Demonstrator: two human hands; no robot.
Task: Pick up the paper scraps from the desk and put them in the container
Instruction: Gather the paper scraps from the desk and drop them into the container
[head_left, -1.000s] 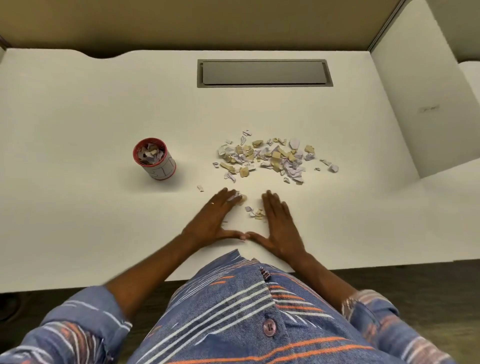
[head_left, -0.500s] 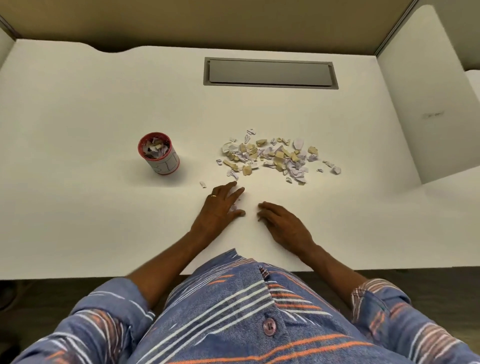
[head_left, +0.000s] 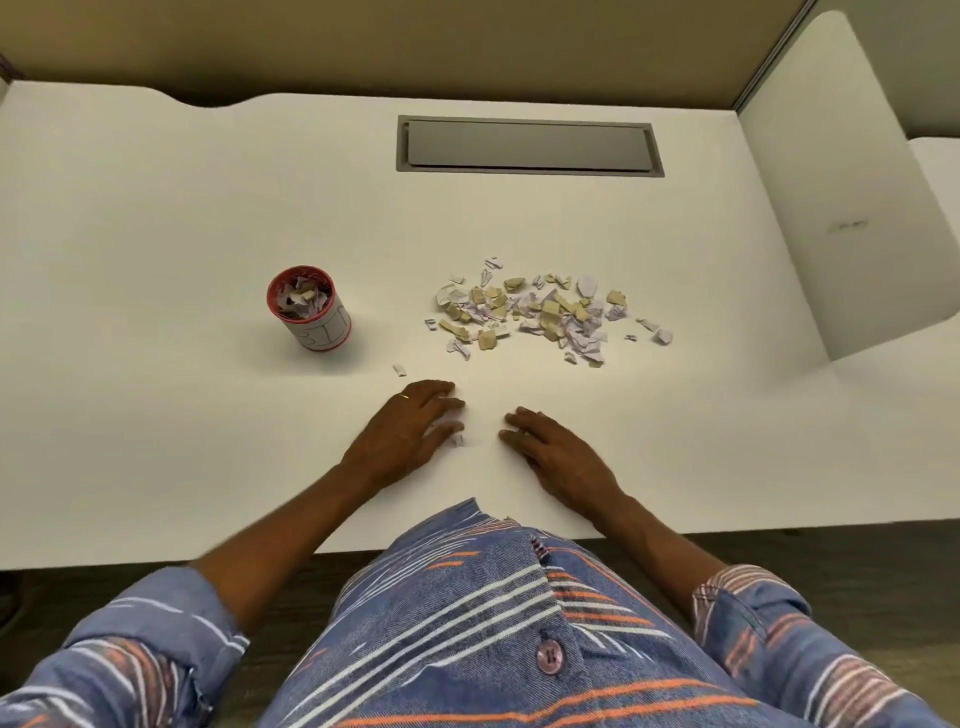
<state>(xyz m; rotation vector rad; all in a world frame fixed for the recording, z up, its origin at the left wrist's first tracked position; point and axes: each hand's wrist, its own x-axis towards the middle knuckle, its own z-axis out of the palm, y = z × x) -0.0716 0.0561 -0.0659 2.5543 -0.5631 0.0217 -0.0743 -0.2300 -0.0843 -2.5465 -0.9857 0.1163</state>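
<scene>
A small round container (head_left: 326, 332) with a red rim stands on the white desk (head_left: 156, 415), partly filled with paper scraps. Right of it lies a spread pile of white and tan paper scraps (head_left: 540, 313). One stray scrap (head_left: 399, 370) lies between container and pile. My left hand (head_left: 408, 434) rests on the desk just below that scrap, its fingers curled round some white scraps; one small bit (head_left: 457, 440) lies by the thumb. My right hand (head_left: 558, 454) sits a little apart to the right, knuckles up, fingers curled under over hidden scraps.
A grey recessed cable hatch (head_left: 530, 146) is set into the desk at the back. A white divider panel (head_left: 831, 208) rises along the right side. The desk's front edge runs just above my shirt.
Both hands lay flat around a few loose scraps a second ago. Their fingers have since curled in over those scraps, which are now mostly hidden. My head has tilted slightly.
</scene>
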